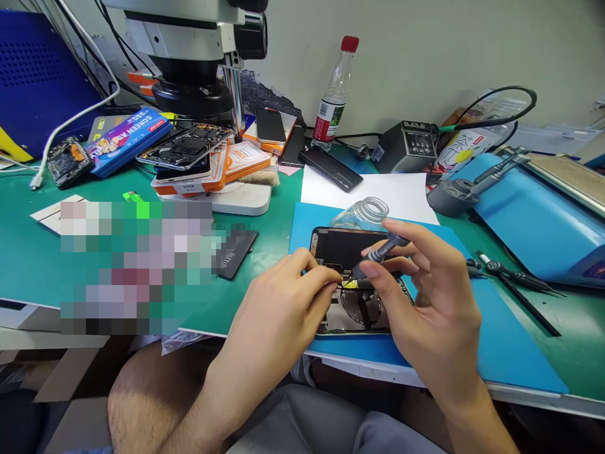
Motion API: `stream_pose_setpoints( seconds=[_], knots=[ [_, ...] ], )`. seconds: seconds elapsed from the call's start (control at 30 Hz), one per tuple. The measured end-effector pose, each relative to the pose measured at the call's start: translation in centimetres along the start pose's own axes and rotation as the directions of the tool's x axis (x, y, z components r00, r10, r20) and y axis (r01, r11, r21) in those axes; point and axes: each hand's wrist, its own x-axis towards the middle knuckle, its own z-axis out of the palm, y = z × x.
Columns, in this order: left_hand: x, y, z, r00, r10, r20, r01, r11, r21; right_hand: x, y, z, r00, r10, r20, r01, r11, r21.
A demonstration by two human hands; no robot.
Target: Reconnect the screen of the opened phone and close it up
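An opened smartphone lies on the blue mat, its inner parts bare. My right hand grips a grey precision screwdriver, tilted with its tip down at the phone's inside. Over the phone's left part, my left hand has its thumb and index finger pinched together close to the screwdriver tip. Whatever sits between those fingertips is too small to make out. Just behind the phone, a clear glass jar lies on its side, partly hidden by the phone.
A black phone battery lies left of the mat. Stacked boxes and phones stand below a microscope. A bottle and a black phone are at the back. Tweezers and a blue machine are on the right.
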Motion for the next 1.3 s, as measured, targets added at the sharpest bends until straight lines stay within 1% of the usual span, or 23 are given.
stream_pose_setpoints(
  seconds=[0.1,0.17,0.27,0.37,0.43,0.53,0.63,0.77,0.83,0.93,1.0,1.07,1.13,1.3],
  knots=[
    [0.00,-0.03,0.03,1.000,-0.001,-0.004,0.001,1.000,0.002,-0.01,-0.12,-0.05,0.997,0.055,0.061,-0.058,0.997,0.050],
    [0.02,-0.02,0.06,1.000,-0.004,-0.006,0.004,1.000,0.005,-0.03,-0.18,-0.03,0.996,0.036,0.077,-0.038,0.999,0.035],
    [0.04,0.00,0.09,1.000,-0.002,-0.007,0.002,1.000,0.009,-0.09,-0.17,-0.08,0.999,-0.020,0.050,0.021,0.999,-0.028],
    [0.02,0.00,0.09,1.000,0.001,-0.007,-0.001,1.000,-0.002,-0.16,-0.11,-0.27,0.998,0.006,0.059,-0.006,1.000,-0.003],
    [0.00,-0.01,0.08,1.000,-0.004,-0.003,0.004,1.000,-0.006,-0.24,-0.10,-0.39,0.999,0.025,0.045,-0.025,1.000,0.011],
    [0.03,0.01,0.06,1.000,-0.004,-0.003,0.004,1.000,-0.005,-0.42,-0.12,-0.45,1.000,0.009,0.008,-0.009,1.000,-0.016],
    [0.08,0.01,0.06,1.000,-0.006,0.004,0.006,1.000,-0.005,-0.63,-0.09,-0.47,1.000,0.004,0.028,-0.004,1.000,0.010],
    [0.08,0.00,0.03,1.000,-0.011,0.001,0.011,1.000,-0.002,-0.79,-0.04,-0.42,1.000,-0.002,0.003,0.002,1.000,-0.004],
    [0.05,0.01,0.03,1.000,-0.010,0.000,0.010,1.000,-0.005,-0.82,-0.04,-0.38,1.000,0.003,0.009,-0.003,1.000,0.003],
    [0.04,0.01,0.07,1.000,-0.008,0.000,0.008,1.000,-0.006,-0.81,-0.10,-0.31,1.000,0.025,-0.005,-0.025,0.999,0.040],
    [0.07,0.01,0.12,1.000,-0.007,0.000,0.007,1.000,-0.004,-0.70,-0.20,-0.19,0.999,0.030,-0.029,-0.030,0.999,0.014],
    [0.10,0.02,0.14,1.000,-0.005,0.002,0.005,1.000,-0.003,-0.51,-0.33,-0.01,0.999,0.036,-0.034,-0.037,0.999,-0.028],
    [0.12,0.03,0.14,1.000,-0.007,0.002,0.007,1.000,-0.005,-0.30,-0.44,0.16,0.997,0.063,-0.033,-0.064,0.997,-0.032],
    [0.10,-0.04,0.07,1.000,-0.017,0.006,0.017,1.000,-0.018,-0.11,-0.47,0.28,0.986,0.157,-0.057,-0.152,0.985,0.081]
  ],
)
